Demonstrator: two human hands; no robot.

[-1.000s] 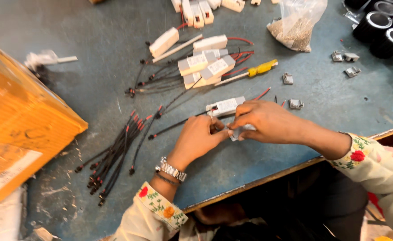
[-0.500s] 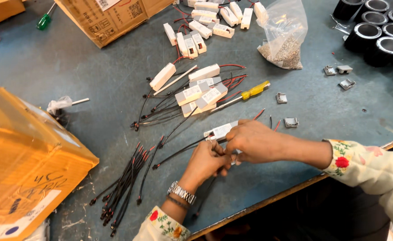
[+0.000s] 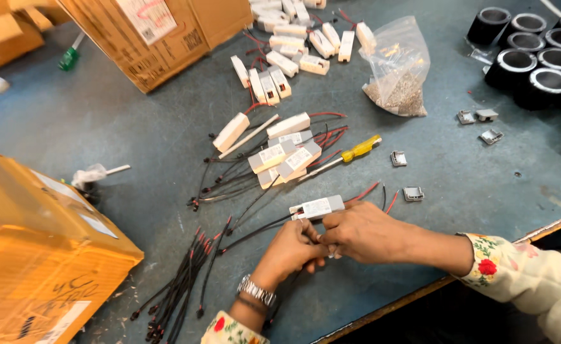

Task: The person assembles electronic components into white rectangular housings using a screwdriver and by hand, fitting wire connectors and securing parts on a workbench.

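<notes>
Blue-grey worktable (image 3: 134, 134) is filling the view, its surface scuffed and speckled with debris. Wooden edging (image 3: 420, 290) is running along the near side, dropping off into dark shadow beneath. Even overhead light is falling across the top, casting only soft shadows. Walls, floor and windows are lying outside the view.

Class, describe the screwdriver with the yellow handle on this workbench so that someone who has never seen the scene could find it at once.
Start at the clear plastic bag of small parts on the blue-grey table. Move down and towards the heap of white rectangular modules with red and black wires. At the heap's right edge lies the yellow-handled screwdriver, the only bright yellow thing there; the other screwdriver, far off by the cardboard box, is green.
</notes>
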